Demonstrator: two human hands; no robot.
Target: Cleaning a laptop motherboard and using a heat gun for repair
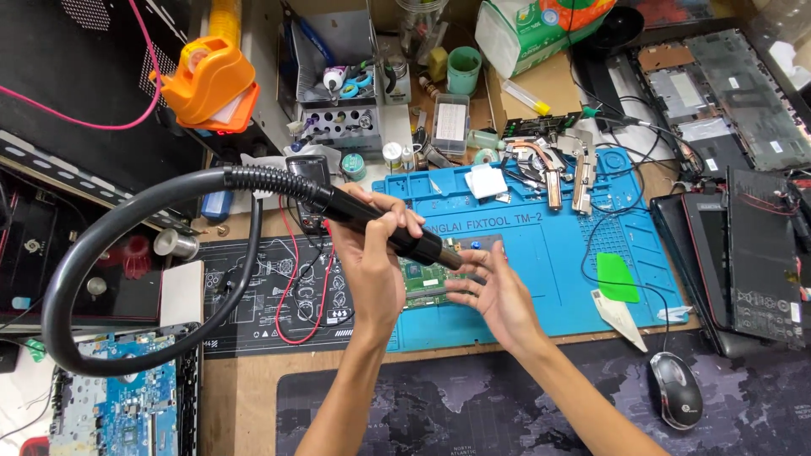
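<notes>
Left hand (pixel 372 253): frame centre, clenched round black hot-air wand (pixel 384 224), nozzle angled down-right at green board (pixel 427 285); hose (pixel 110 253) loops off to frame left; right hand (pixel 494 291): fingers spread, resting on board's right edge, grasping nothing; board lies on blue mat (pixel 541 253), at its lower-left part; green pick (pixel 618 277) right on mat; mouse (pixel 674 388) lower right; orange tape dispenser (pixel 207 80) upper left.

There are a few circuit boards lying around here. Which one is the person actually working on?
The small green board on the blue mat. The right hand steadies it while the left hand aims the black nozzle at it. The blue board at lower left lies untouched.
</notes>
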